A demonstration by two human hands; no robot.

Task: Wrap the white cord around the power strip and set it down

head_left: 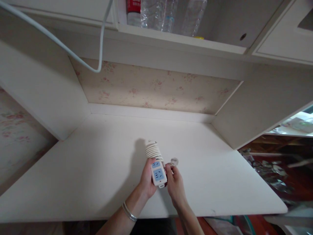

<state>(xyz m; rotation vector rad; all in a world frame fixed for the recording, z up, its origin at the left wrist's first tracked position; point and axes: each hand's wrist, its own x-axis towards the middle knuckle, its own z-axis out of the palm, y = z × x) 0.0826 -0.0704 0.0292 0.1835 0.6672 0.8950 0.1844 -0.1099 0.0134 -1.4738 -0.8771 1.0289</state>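
A white power strip with blue socket faces is held over the desk, tilted toward me. My left hand is wrapped round its left side. Beyond the sockets, its white cord is wound in tight coils. My right hand is closed in a pinch at the strip's right edge; what lies between its fingertips is too small to make out. Just past those fingers is a small round, clear object, whose kind I cannot tell.
The white desktop spreads under both hands, with side panels and a flowered back wall. Overhead, a shelf holds clear plastic bottles. A white rod or cable hangs at upper left. Blurred clutter lies beyond the right edge.
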